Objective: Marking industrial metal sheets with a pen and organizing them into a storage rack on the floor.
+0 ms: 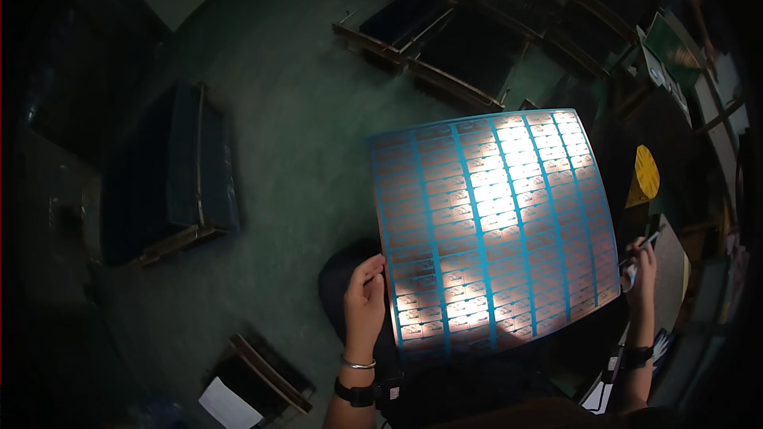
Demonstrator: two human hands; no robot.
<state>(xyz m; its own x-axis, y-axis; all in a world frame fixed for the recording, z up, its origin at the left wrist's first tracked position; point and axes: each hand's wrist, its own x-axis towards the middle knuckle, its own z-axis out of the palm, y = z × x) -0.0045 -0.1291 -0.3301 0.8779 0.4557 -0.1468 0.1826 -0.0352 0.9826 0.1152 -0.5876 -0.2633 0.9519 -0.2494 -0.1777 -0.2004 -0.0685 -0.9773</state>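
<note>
A large, thin circuit board panel (pixel 544 226) with rows of copper-coloured units divided by blue strips is held tilted before me, bright glare across part of it. My left hand (pixel 366 292) grips its left edge, fingers curled against the rim and some fingertips hidden. At the right edge, my right hand (pixel 642 270) has its fingers closed around a slim pen-like stick (pixel 652 237). That hand is also against the panel's edge, and a small whitish piece (pixel 629 276) shows beside its fingers.
Dark stacks on low racks stand to the left (pixel 163 183) and at the back (pixel 469 48). A yellow rounded object (pixel 646 173) is beyond my right hand, near a grey board (pixel 674 270). White paper (pixel 229 403) lies on a dark stack at lower left. The floor (pixel 294 159) is green.
</note>
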